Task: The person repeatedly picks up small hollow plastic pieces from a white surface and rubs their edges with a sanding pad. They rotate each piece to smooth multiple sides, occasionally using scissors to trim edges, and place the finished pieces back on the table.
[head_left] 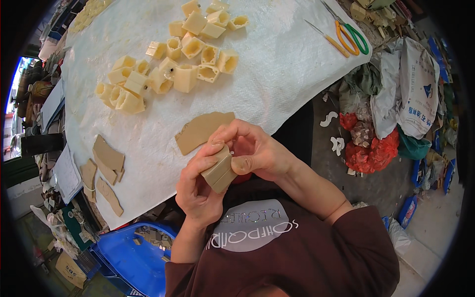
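Hands work together in front of the chest: the left hand (pixel 199 190) wraps its fingers round the far side of a small tan block (pixel 219 173), while the right hand (pixel 258 150) pinches its upper edge, thumb pressed on the near face. The block is held up over the near edge of the white-covered worktop (pixel 282 69), tilted, with a seam or groove running along its face.

The work looks partway through: this block already has a boxy form, and no other tan block like it shows on the worktop. A curved flat tan sheet (pixel 200 131) lies just beyond the hands, and tan offcuts (pixel 109 158) lie to the left, seemingly yet to be used or set aside. The pale yellow hollow pieces (pixel 185 78) clustered farther back appear formed, but whether they are finished is unclear.

The fingers hide the block's back and much of its sides, so whether it is hollow cannot be told. The picture's edge cuts off a yellowish heap (pixel 88 16) and, apparently, the tips of the green-handled tool (pixel 363 45); the orange-handled tool (pixel 341 32) partly overlaps it.
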`<state>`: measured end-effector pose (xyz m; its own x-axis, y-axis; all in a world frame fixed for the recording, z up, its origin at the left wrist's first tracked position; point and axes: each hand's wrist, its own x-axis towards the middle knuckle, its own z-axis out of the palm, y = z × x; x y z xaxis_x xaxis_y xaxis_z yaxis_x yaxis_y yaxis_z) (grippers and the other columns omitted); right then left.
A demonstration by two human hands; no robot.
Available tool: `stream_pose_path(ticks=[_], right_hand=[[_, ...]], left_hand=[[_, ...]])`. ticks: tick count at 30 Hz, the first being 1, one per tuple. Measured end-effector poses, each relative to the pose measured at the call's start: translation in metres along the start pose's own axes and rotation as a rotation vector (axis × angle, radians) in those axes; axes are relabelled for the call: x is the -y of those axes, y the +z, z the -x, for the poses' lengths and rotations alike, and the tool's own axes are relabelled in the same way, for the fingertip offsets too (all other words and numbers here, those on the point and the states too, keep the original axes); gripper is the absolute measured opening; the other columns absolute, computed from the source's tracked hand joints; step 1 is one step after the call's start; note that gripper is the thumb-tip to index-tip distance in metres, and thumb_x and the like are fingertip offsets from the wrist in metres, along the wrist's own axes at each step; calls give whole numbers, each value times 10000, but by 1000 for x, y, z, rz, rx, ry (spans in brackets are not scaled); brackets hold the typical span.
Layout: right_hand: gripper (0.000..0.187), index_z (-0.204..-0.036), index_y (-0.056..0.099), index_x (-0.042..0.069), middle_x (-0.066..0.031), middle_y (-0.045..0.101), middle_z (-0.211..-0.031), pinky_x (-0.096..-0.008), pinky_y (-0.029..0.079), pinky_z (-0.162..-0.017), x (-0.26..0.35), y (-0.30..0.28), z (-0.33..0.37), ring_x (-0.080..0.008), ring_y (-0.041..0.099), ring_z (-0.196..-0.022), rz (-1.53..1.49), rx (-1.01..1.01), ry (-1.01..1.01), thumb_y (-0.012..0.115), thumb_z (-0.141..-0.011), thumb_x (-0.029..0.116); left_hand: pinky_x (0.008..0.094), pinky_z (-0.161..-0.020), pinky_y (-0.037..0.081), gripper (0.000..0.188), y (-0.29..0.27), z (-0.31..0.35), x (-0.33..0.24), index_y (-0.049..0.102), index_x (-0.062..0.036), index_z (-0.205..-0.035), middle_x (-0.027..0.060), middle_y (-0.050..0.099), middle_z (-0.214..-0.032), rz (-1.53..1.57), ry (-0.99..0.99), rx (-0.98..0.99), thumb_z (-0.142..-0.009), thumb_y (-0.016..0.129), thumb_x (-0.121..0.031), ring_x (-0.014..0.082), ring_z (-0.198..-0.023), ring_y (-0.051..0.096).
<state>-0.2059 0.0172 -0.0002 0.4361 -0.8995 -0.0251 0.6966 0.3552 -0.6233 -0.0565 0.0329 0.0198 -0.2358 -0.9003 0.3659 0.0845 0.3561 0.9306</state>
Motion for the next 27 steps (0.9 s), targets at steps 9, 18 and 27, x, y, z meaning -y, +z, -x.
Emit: stream_pose_path(ticks=[9,18,27], right_hand=[[367,-1114,535,64,-53,519,-1005,-286,397,-822,-3,1,3,-137,500,-929,269,-9,-225,629,-838,288],[351,-1228,481,22,-34,545,-972,-215,447,-702,17,25,12,-85,517,-809,562,-227,-160,431,-945,225],[220,-1082,552,-9,-30,574,-921,-224,430,-754,19,25,13,-60,514,-855,528,-308,-9,482,-894,81]], left_hand=[[369,-947,409,442,9,2,5,432,-32,-1099,185,510,-1179,-31,29,-72,-755,707,-68,275,-1123,496],[438,-949,429,517,12,-8,16,380,-31,-1055,184,464,-1170,-130,180,-171,-659,663,140,345,-1124,504],[453,-898,476,555,22,-11,32,375,-42,-1093,179,448,-1163,-160,318,-169,-654,638,173,377,-1076,531]])
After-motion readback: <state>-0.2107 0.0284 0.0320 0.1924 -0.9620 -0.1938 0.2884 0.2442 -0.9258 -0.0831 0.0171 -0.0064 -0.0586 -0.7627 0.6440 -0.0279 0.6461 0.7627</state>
